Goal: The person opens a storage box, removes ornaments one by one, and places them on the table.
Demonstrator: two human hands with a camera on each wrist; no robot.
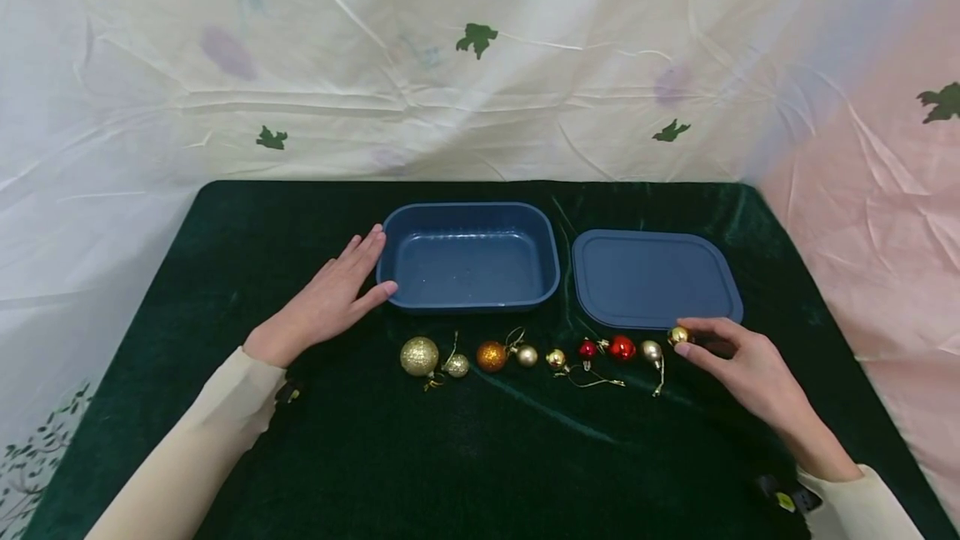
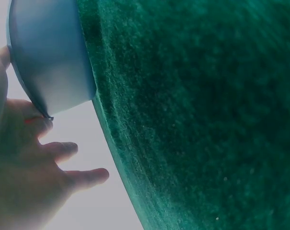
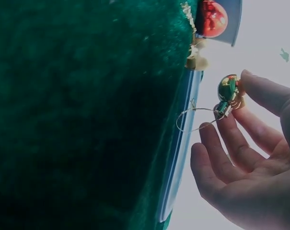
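A small shiny gold bauble (image 1: 678, 336) with a string loop is pinched between thumb and fingers of my right hand (image 1: 738, 365), by the near edge of the blue lid (image 1: 656, 277). In the right wrist view the bauble (image 3: 227, 89) is raised off the cloth, its loop hanging free. My left hand (image 1: 330, 294) rests with extended fingers against the left rim of the blue container (image 1: 468, 304), whose inside holds nothing visible. The left wrist view shows those fingers (image 2: 89, 177) spread beside the container's wall (image 2: 53, 52).
Before the container and lid runs a row of baubles: a large glittery gold one (image 1: 419, 356), a small glittery one (image 1: 457, 366), an orange one (image 1: 491, 356), red ones including a shiny one (image 1: 622, 347), and a pale gold one (image 1: 651, 351). Dark green cloth (image 1: 465, 473) covers the table.
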